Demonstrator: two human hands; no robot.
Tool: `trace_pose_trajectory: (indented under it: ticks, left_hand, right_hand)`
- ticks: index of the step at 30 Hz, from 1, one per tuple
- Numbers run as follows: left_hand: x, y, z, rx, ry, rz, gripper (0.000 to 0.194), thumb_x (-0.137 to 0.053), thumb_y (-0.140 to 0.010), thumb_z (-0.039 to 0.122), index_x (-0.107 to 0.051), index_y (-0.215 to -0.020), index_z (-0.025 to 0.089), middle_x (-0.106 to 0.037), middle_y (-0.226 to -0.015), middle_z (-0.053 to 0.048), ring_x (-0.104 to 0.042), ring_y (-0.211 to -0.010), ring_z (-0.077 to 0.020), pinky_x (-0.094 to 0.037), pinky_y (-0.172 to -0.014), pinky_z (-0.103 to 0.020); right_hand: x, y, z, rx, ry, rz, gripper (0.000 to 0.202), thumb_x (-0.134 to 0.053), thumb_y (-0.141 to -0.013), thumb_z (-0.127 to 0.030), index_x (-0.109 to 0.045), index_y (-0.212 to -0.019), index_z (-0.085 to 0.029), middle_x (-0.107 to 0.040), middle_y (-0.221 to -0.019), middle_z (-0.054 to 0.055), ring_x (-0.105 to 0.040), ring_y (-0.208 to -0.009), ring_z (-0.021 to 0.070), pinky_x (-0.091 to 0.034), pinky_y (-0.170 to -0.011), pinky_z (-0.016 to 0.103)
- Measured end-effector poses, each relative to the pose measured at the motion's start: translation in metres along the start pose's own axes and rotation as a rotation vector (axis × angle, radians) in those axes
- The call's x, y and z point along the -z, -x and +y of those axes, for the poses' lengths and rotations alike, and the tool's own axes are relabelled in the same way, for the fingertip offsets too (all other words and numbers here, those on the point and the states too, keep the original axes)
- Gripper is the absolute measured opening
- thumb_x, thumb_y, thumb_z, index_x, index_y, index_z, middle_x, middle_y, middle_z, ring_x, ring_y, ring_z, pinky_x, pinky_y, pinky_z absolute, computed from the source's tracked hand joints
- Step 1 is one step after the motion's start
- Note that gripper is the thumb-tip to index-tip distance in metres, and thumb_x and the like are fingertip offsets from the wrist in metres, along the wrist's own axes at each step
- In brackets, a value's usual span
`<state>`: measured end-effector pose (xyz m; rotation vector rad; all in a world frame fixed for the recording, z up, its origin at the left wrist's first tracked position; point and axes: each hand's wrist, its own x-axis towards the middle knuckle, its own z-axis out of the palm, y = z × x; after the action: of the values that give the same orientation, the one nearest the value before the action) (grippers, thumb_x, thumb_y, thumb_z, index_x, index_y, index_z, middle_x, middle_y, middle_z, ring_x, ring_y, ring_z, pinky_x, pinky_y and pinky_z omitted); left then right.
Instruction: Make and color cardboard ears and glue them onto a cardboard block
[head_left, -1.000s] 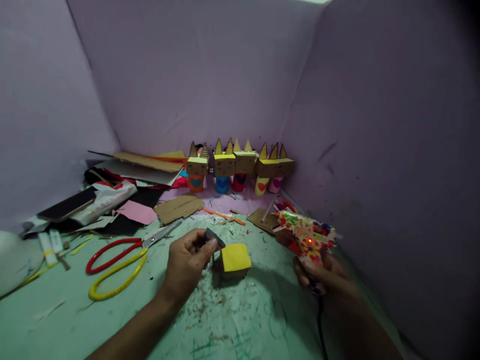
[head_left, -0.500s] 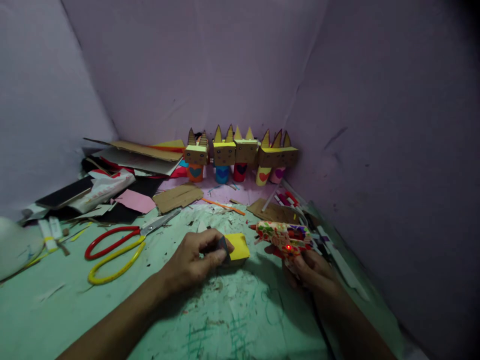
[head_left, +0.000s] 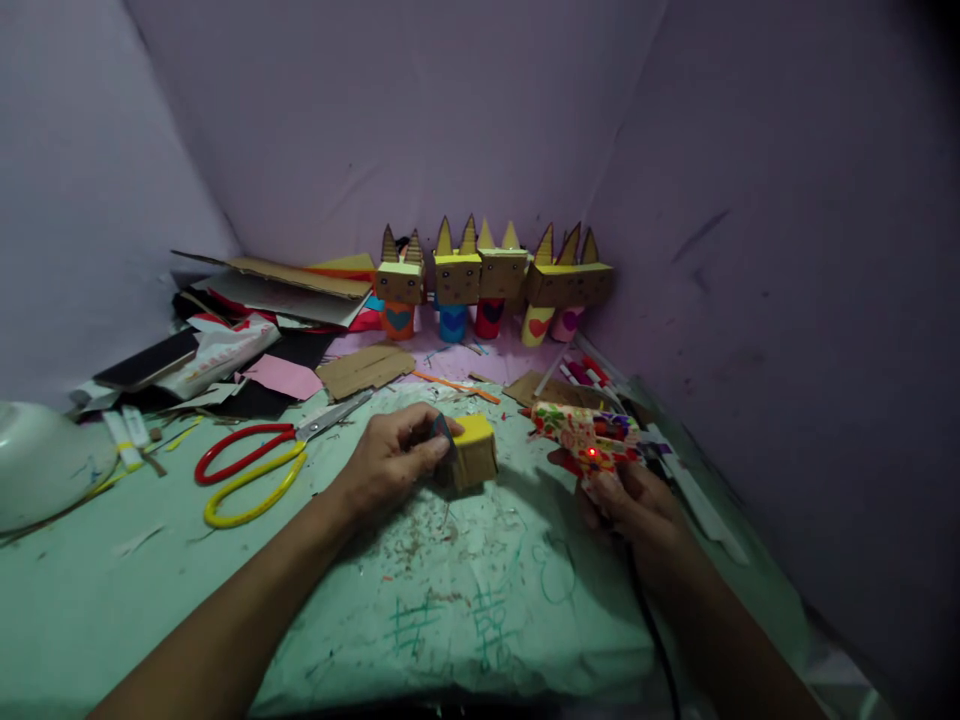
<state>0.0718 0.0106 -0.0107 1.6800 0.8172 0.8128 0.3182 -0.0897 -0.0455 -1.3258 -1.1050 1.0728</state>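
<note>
My left hand (head_left: 397, 455) pinches a small dark triangular piece (head_left: 444, 432) at the left end of a small cardboard box (head_left: 477, 462) with a yellow top. The box rests on the green-covered table, its brown side towards me. To the right, my right hand (head_left: 626, 497) is wrapped round the handle of a glue gun (head_left: 581, 432) covered in a floral pattern. A red light glows on the gun, and its nozzle points left, apart from the box. A black cord (head_left: 651, 620) runs down from it.
Scissors (head_left: 300, 450) with red and yellow handles lie left of my left hand. Several box-headed, eared figures (head_left: 456, 280) stand along the back wall. Cardboard and paper scraps (head_left: 285, 378) pile up at the back left; markers (head_left: 585, 372) lie behind the gun. A white rounded object (head_left: 45, 465) sits far left.
The view has tilted down slightly, so more of the table's near edge shows. The box's front side is now more visible beside my left hand. Both hands keep their holds.
</note>
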Motion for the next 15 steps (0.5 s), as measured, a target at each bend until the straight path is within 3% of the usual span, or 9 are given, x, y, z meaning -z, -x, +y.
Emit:
trace_pose_trajectory:
  ticks: [3,12,15]
  left_hand:
    - [0.0028,-0.0045,-0.001,-0.017,-0.017,0.048,0.025,-0.06,-0.072,0.032,-0.062,-0.086,0.011,-0.058,-0.068,-0.001,-0.051,-0.059,-0.0124,-0.039,-0.053,-0.024]
    - [0.0018,-0.0038,0.0006,-0.052,-0.078,0.047,0.023,-0.057,-0.075,0.03,-0.064,-0.088,0.012,-0.064,-0.071,-0.003,-0.056,-0.062,-0.014,-0.042,-0.057,-0.025]
    - [0.0006,0.0023,0.0061,-0.144,-0.228,-0.048,0.018,-0.057,-0.075,0.025,-0.066,-0.085,0.013,-0.068,-0.08,-0.005,-0.06,-0.07,-0.0162,-0.044,-0.063,-0.026]
  right_hand:
    - [-0.0003,-0.0013,-0.0016,-0.021,-0.083,0.012,0.029,-0.055,-0.079,-0.048,-0.049,-0.072,-0.02,-0.046,-0.054,-0.002,-0.037,-0.044,0.0107,-0.024,-0.037,0.022]
    - [-0.0011,-0.0005,-0.0018,-0.007,-0.092,0.0,0.026,-0.053,-0.081,-0.047,-0.053,-0.078,-0.021,-0.044,-0.053,-0.003,-0.035,-0.045,0.0115,-0.025,-0.039,0.023]
    - [-0.0021,0.0021,-0.0018,0.011,-0.025,-0.004,0.029,-0.052,-0.081,-0.048,-0.057,-0.083,-0.019,-0.042,-0.051,-0.003,-0.034,-0.044,0.0112,-0.023,-0.039,0.023]
